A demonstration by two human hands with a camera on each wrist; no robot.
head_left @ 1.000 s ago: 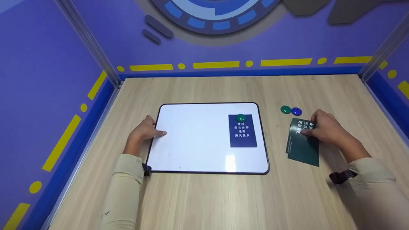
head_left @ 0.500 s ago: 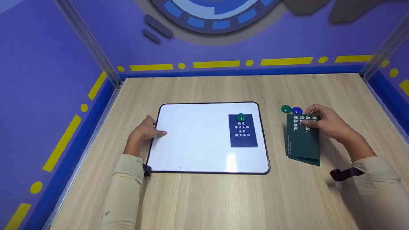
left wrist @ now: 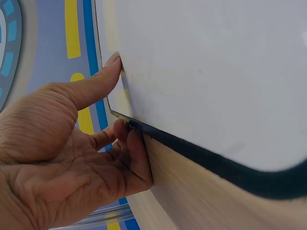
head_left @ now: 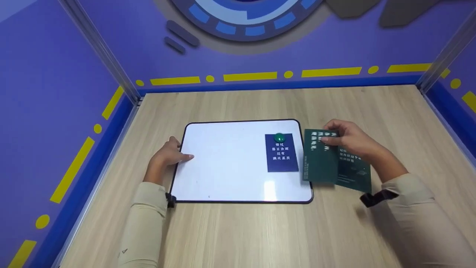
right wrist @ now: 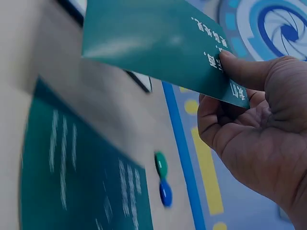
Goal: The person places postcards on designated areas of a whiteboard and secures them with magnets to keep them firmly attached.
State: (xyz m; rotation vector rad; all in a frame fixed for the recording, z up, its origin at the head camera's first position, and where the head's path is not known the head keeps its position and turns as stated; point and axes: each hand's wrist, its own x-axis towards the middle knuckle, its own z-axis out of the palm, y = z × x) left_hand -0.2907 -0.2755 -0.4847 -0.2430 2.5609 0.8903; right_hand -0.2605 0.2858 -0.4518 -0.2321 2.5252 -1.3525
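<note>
My left hand [head_left: 168,153] grips the left edge of a black-framed whiteboard [head_left: 223,163], thumb on the white face and fingers curled at the rim. Between the thumb and fingers of my right hand [head_left: 353,139] is a dark green card [head_left: 320,165] with white writing. The card is raised off the table, its left side overlapping the board's right edge in the head view. A second green card [head_left: 355,176] lies below it on the table. On the board's right part, a round green magnet [head_left: 279,137] sits over the top of a navy card [head_left: 282,164].
Another green magnet [right wrist: 161,165] and a blue magnet [right wrist: 166,193] lie side by side on the wooden table [head_left: 245,234]; my right hand hides them in the head view. Blue-purple panels [head_left: 245,61] stand behind and at both sides of the table.
My right hand has lifted the upper green card off the other one and carried it left toward the whiteboard, uncovering the lower card's writing. My left hand has stayed at the board's edge.
</note>
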